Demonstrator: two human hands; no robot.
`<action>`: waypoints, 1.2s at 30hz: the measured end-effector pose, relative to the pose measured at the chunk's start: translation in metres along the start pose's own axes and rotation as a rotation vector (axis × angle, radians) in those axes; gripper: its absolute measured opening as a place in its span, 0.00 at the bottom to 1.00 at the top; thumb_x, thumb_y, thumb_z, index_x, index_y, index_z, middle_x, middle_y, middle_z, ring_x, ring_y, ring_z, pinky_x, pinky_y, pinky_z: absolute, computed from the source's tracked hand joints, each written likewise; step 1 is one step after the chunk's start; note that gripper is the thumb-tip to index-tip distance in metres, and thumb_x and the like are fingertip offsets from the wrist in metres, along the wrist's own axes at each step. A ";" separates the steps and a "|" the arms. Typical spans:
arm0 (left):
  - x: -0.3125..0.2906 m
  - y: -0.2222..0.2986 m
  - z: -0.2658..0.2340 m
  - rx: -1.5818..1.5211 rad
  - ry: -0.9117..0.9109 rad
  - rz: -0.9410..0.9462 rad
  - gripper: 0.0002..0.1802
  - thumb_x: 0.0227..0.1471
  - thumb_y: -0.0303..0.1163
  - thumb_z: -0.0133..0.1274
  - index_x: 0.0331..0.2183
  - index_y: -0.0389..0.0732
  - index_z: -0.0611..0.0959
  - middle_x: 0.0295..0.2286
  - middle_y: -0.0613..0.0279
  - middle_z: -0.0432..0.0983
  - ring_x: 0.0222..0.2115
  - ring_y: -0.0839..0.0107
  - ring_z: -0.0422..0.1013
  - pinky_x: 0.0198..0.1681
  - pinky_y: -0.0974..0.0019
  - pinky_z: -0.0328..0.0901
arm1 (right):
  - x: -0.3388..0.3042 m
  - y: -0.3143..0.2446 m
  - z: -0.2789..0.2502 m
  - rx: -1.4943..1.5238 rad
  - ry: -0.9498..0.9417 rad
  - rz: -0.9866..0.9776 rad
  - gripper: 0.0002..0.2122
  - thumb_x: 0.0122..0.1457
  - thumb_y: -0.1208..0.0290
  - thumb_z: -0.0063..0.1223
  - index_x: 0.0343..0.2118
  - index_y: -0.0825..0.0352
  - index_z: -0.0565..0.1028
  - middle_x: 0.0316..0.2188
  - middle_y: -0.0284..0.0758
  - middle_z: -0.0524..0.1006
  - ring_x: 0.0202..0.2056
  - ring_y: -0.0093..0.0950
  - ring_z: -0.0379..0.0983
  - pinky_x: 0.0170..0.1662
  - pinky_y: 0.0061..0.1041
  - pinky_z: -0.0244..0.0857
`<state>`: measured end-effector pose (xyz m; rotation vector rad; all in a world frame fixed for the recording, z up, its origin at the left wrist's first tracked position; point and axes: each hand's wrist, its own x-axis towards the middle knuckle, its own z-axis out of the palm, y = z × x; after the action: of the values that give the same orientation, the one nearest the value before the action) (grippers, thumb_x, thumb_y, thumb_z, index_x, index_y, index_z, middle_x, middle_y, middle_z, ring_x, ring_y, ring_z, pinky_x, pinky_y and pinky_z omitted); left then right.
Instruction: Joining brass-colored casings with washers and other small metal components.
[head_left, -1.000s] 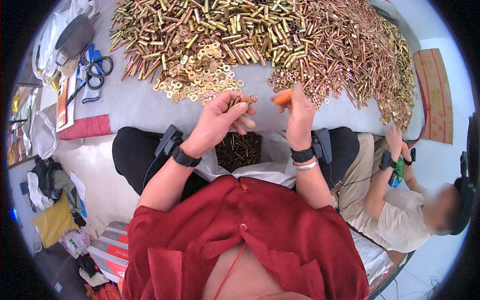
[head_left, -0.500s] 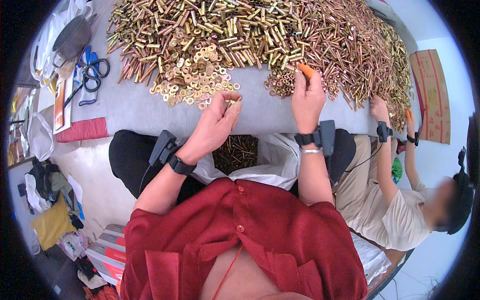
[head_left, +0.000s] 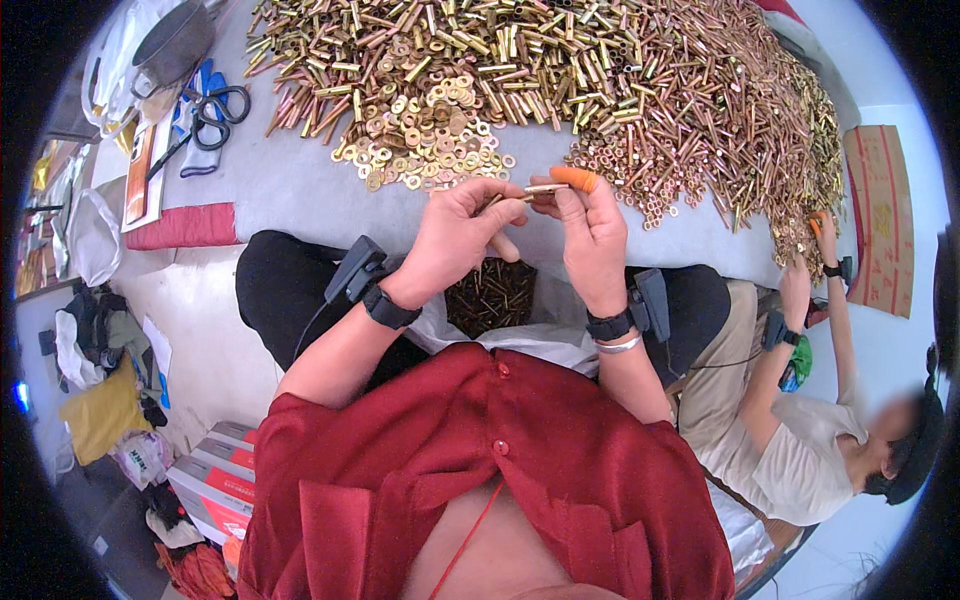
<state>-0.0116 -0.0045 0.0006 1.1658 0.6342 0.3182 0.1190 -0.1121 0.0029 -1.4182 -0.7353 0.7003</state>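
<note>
My left hand [head_left: 465,232] and my right hand [head_left: 592,232] meet above the near edge of the grey table, fingertips almost touching. A slim metal piece [head_left: 543,189] lies between their fingertips; whether it is a bolt or a sleeve I cannot tell. My right thumb and index finger, the latter in an orange finger cot [head_left: 574,179], pinch it. The closed left fingers grip a brass-coloured end, partly hidden. Beyond them lie flat washers [head_left: 430,150], small nuts [head_left: 650,190] and a large heap of metal sleeves [head_left: 560,75].
Below my hands, a white bag [head_left: 560,310] in my lap holds dark bolts [head_left: 490,298]. Black-handled scissors [head_left: 208,117] and a dark pan [head_left: 172,45] lie at the left. A co-worker [head_left: 800,430] reaches into the heap at the right, near a cardboard sheet [head_left: 880,220].
My right hand has come back from the nuts and sleeves toward me, and my left hand has moved right to meet it. The co-worker's nearer hand has shifted too.
</note>
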 end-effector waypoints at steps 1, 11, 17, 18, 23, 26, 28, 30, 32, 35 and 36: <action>-0.002 0.003 0.002 0.014 -0.002 -0.063 0.12 0.57 0.32 0.49 0.41 0.36 0.75 0.30 0.59 0.78 0.19 0.76 0.75 0.11 0.80 0.60 | -0.002 0.001 0.000 -0.023 -0.018 0.000 0.09 0.64 0.74 0.42 0.44 0.72 0.69 0.36 0.37 0.76 0.36 0.23 0.74 0.42 0.23 0.70; -0.001 0.000 0.001 -0.004 -0.030 -0.129 0.11 0.59 0.32 0.46 0.40 0.35 0.72 0.30 0.57 0.77 0.20 0.73 0.76 0.10 0.80 0.61 | -0.005 0.000 0.000 0.128 0.007 0.053 0.10 0.64 0.74 0.40 0.45 0.71 0.68 0.36 0.37 0.77 0.36 0.23 0.74 0.42 0.23 0.70; -0.001 -0.003 0.001 -0.074 -0.050 -0.081 0.11 0.59 0.33 0.46 0.41 0.36 0.72 0.32 0.58 0.76 0.19 0.74 0.75 0.11 0.79 0.61 | 0.001 0.001 0.001 -0.336 -0.131 -0.057 0.09 0.62 0.74 0.45 0.41 0.70 0.75 0.32 0.36 0.77 0.31 0.23 0.73 0.37 0.20 0.66; 0.000 -0.003 -0.001 -0.069 -0.054 -0.112 0.12 0.59 0.33 0.45 0.41 0.36 0.71 0.32 0.58 0.76 0.19 0.75 0.75 0.12 0.79 0.61 | 0.006 0.000 0.002 -0.363 -0.094 -0.091 0.09 0.61 0.73 0.46 0.40 0.70 0.75 0.32 0.36 0.76 0.31 0.24 0.73 0.37 0.21 0.65; 0.005 0.001 -0.006 -0.074 0.061 -0.084 0.12 0.60 0.34 0.44 0.40 0.35 0.72 0.34 0.57 0.76 0.18 0.76 0.73 0.12 0.79 0.60 | 0.042 0.019 0.011 -0.855 0.010 -0.448 0.07 0.53 0.72 0.54 0.34 0.66 0.76 0.26 0.38 0.73 0.31 0.37 0.69 0.34 0.33 0.63; 0.002 0.003 -0.008 -0.128 0.055 -0.065 0.12 0.61 0.34 0.43 0.41 0.35 0.70 0.34 0.56 0.76 0.20 0.76 0.74 0.13 0.79 0.60 | 0.052 0.027 0.020 -0.961 -0.005 -0.508 0.07 0.49 0.72 0.56 0.32 0.65 0.76 0.25 0.38 0.71 0.31 0.40 0.66 0.34 0.37 0.61; 0.003 0.002 -0.008 -0.137 0.072 -0.063 0.12 0.61 0.33 0.42 0.43 0.35 0.67 0.34 0.54 0.76 0.19 0.75 0.74 0.12 0.80 0.60 | 0.053 0.029 0.018 -1.011 -0.018 -0.490 0.08 0.49 0.71 0.56 0.33 0.65 0.76 0.26 0.39 0.71 0.31 0.40 0.66 0.35 0.37 0.60; 0.003 0.006 -0.005 -0.131 0.078 -0.067 0.12 0.61 0.32 0.42 0.43 0.35 0.66 0.33 0.53 0.76 0.18 0.73 0.74 0.11 0.79 0.60 | 0.050 0.025 0.016 -0.944 0.044 -0.495 0.07 0.52 0.73 0.56 0.33 0.67 0.75 0.25 0.38 0.73 0.29 0.35 0.69 0.33 0.33 0.63; 0.004 0.006 -0.004 -0.123 0.077 -0.071 0.12 0.60 0.30 0.42 0.43 0.35 0.65 0.33 0.52 0.75 0.18 0.72 0.74 0.10 0.78 0.60 | 0.036 0.017 0.020 -0.655 0.075 -0.301 0.06 0.53 0.73 0.55 0.33 0.68 0.75 0.25 0.37 0.74 0.28 0.30 0.71 0.32 0.29 0.64; 0.002 0.003 -0.004 -0.092 0.041 -0.093 0.12 0.60 0.30 0.42 0.43 0.34 0.66 0.31 0.53 0.75 0.17 0.72 0.74 0.10 0.78 0.59 | 0.022 0.019 0.023 -0.210 0.083 -0.094 0.04 0.57 0.75 0.52 0.32 0.70 0.74 0.24 0.35 0.78 0.26 0.18 0.72 0.29 0.21 0.66; 0.001 0.003 -0.005 -0.075 0.025 -0.113 0.12 0.60 0.31 0.42 0.43 0.35 0.66 0.31 0.55 0.75 0.17 0.73 0.73 0.10 0.79 0.59 | 0.015 0.013 0.030 -0.134 0.086 -0.038 0.04 0.57 0.75 0.52 0.32 0.70 0.74 0.24 0.34 0.78 0.26 0.18 0.72 0.29 0.21 0.66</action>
<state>-0.0138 0.0014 0.0017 1.0518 0.7016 0.2587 0.1045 -0.0818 -0.0087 -1.5427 -0.7507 0.5656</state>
